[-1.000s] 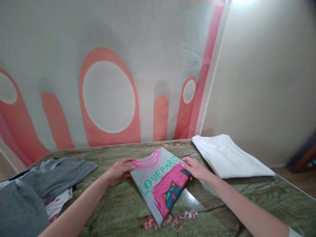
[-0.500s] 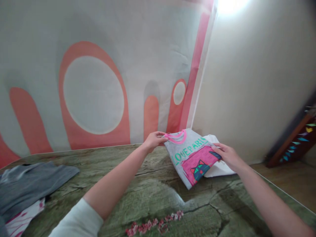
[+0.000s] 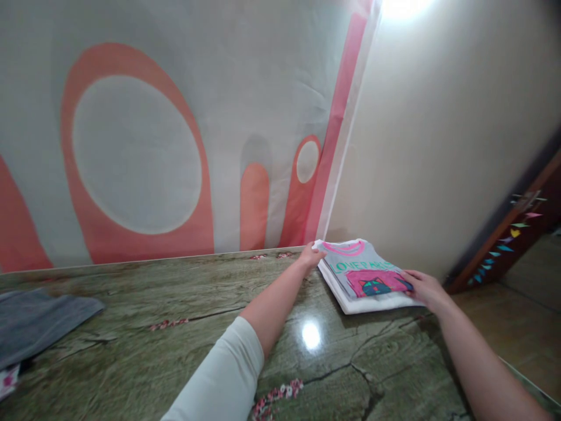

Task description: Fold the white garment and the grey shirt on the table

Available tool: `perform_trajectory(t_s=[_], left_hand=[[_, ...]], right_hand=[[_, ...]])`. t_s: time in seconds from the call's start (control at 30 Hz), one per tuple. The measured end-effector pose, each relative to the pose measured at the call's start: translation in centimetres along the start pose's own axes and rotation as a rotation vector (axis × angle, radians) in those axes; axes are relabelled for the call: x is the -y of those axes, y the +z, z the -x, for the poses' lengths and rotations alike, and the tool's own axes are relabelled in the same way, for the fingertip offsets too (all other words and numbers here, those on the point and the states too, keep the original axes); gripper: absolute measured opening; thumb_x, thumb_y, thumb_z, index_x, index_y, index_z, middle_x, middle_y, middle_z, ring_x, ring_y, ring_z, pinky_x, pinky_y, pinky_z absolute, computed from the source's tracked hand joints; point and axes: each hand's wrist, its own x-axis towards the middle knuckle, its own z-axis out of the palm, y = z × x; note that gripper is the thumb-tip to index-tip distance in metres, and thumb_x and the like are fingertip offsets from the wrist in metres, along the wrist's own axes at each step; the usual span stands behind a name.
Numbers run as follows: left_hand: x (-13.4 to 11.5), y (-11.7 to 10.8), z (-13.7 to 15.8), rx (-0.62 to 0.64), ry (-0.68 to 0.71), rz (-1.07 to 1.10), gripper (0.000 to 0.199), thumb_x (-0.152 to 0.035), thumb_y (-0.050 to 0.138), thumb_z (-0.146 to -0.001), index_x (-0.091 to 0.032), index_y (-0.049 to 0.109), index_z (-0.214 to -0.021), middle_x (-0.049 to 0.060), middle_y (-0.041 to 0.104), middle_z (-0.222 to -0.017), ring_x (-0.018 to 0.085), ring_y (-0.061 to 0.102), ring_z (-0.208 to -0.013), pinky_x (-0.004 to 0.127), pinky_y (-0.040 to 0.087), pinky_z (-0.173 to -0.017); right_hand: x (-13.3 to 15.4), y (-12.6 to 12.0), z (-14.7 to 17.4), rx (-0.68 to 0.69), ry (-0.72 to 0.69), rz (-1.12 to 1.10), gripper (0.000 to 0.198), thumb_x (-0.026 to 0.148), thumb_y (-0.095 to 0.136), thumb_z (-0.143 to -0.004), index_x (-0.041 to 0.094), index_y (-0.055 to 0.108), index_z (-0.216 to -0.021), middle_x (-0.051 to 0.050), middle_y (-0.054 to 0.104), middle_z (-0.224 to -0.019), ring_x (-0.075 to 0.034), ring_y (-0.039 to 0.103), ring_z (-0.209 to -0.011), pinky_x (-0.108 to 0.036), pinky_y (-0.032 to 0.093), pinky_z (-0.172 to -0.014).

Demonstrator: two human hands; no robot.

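Observation:
A folded grey T-shirt (image 3: pixel 350 266) with a pink collar, green lettering and a pink cat print lies on top of a folded white garment (image 3: pixel 377 303), near the corner of the table by the walls. My left hand (image 3: pixel 311 256) pinches the shirt's left corner beside the collar. On the opposite side, my right hand (image 3: pixel 424 287) has its fingers closed on the shirt's right edge, thumb uppermost. The fingertips of both hands are partly hidden by the cloth.
A dark grey garment (image 3: pixel 44 321) lies at the table's left, with a white and pink cloth (image 3: pixel 9 380) partly under it. The wood-patterned table top (image 3: pixel 175 362) meets a wall with orange shapes. A brown door (image 3: pixel 504 234) stands beyond the right side.
The grey T-shirt, held tilted in both hands before, has moved right and down onto the white garment and now lies flat. The view has shifted right.

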Motion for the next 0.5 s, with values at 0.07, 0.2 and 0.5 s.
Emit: perform_trajectory(t_s=[0.07,0.2,0.5], left_hand=[[1.9,-0.1,1.4,-0.015,-0.025,-0.094,0.066,-0.021,0.065,-0.07,-0.006,0.032,-0.125,0.026,0.044,-0.119,0.028,0.051,-0.104,0.039,0.041,-0.084],[3.0,0.0,4.7,-0.004,0.04,-0.253,0.053,-0.015,0.064,-0.066,-0.011,0.046,-0.116,0.018,0.047,-0.118,0.027,0.042,-0.113,0.04,0.029,-0.097],[0.6,1.4,12.4,0.455,0.602,-0.982,0.041,-0.036,0.042,-0.084,-0.029,0.041,-0.124,0.003,0.04,-0.132,0.029,0.024,-0.124,0.047,0.021,-0.098]], right_hand=[[-0.7,-0.2,-0.2,-0.033,0.039,0.005,0.033,0.037,0.068,-0.059,0.018,0.062,-0.085,-0.006,0.065,-0.07,-0.013,0.055,-0.045,-0.026,0.048,-0.04],[-1.0,-0.3,-0.3,-0.063,0.028,0.027,0.033,0.034,0.068,-0.059,0.018,0.063,-0.086,-0.007,0.066,-0.073,-0.013,0.056,-0.046,-0.024,0.047,-0.038],[-1.0,-0.6,-0.1,-0.169,-0.148,0.522,0.024,0.034,0.056,-0.067,0.015,0.065,-0.079,-0.012,0.065,-0.075,-0.023,0.06,-0.065,-0.033,0.047,-0.055]])
